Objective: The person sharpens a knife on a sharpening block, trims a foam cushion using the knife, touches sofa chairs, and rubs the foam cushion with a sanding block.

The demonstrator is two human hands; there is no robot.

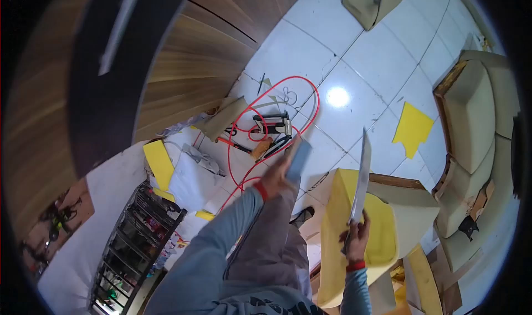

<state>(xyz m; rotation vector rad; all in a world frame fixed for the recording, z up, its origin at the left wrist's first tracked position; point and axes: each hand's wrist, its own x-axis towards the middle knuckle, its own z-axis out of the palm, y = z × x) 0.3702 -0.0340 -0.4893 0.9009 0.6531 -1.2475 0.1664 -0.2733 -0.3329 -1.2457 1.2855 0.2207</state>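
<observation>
My left hand is closed around a two-toned rectangular block, blue-grey on its broad face and tan along one edge. Motion blurs it, so its exact kind is unclear. In my right hand is a long knife, gripped by its dark handle, most of which the fingers hide. The blade points up and away from me, apart from the block. Beneath the knife lies a yellow foam seat piece, beside my legs.
A red hose loops on the tiled floor around a staple gun-like tool and other hand tools. Yellow foam pieces lie about. A cream curved sofa part stands right, a wooden cabinet left, and a black rack lower left.
</observation>
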